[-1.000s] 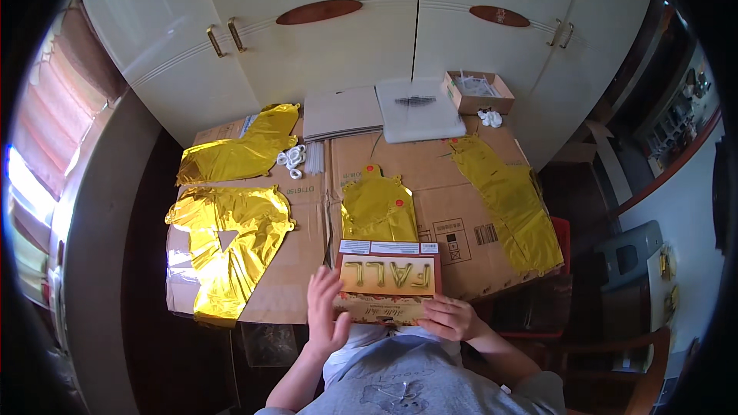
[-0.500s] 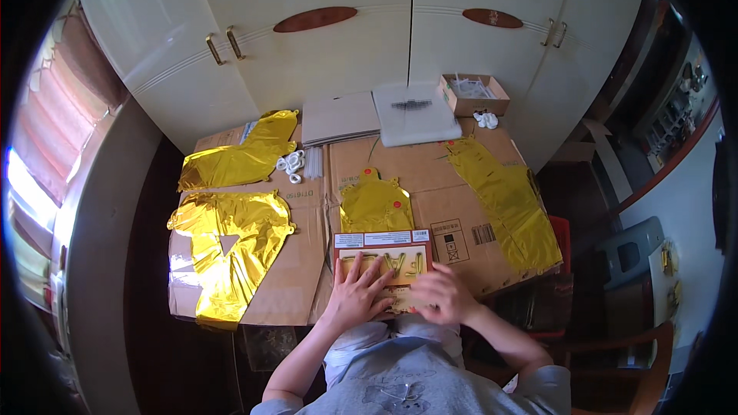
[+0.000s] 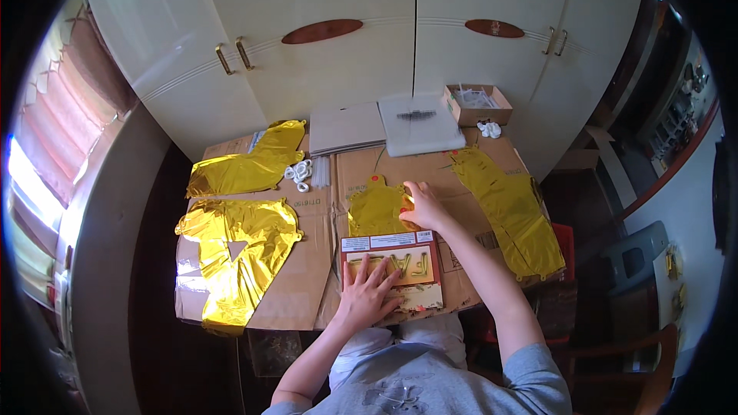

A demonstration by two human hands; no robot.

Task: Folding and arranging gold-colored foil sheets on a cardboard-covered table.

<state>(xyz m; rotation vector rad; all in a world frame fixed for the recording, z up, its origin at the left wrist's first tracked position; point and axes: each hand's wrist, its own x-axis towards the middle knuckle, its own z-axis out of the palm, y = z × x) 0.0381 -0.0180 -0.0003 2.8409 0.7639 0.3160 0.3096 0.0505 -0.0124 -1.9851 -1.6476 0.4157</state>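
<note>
My left hand (image 3: 363,296) lies spread and flat on a red-bordered card package (image 3: 433,292) that shows gold letter shapes, at the table's near edge. Just beyond the package lies a flat gold foil balloon (image 3: 371,211) with red dots; its near end meets the package's far edge. At this balloon's right edge, my right hand (image 3: 427,210) has its fingers and thumb curled in on the foil. Its own fingers partly hide that edge. A long gold foil balloon (image 3: 500,204) lies to the right, and two more gold foil balloons (image 3: 261,219) (image 3: 250,165) on the left.
Flattened cardboard (image 3: 307,292) covers the table. White rings (image 3: 298,173) and clear tubes (image 3: 321,171) lie left of centre. At the back are a grey card stack (image 3: 346,127), clear plastic bags (image 3: 423,134), and a box of clear pieces (image 3: 477,107) with a white bundle (image 3: 489,130) before it.
My right hand has left the package and reached forward to the right edge of the middle foil balloon. My left hand still rests on the package. The whole view has shifted slightly.
</note>
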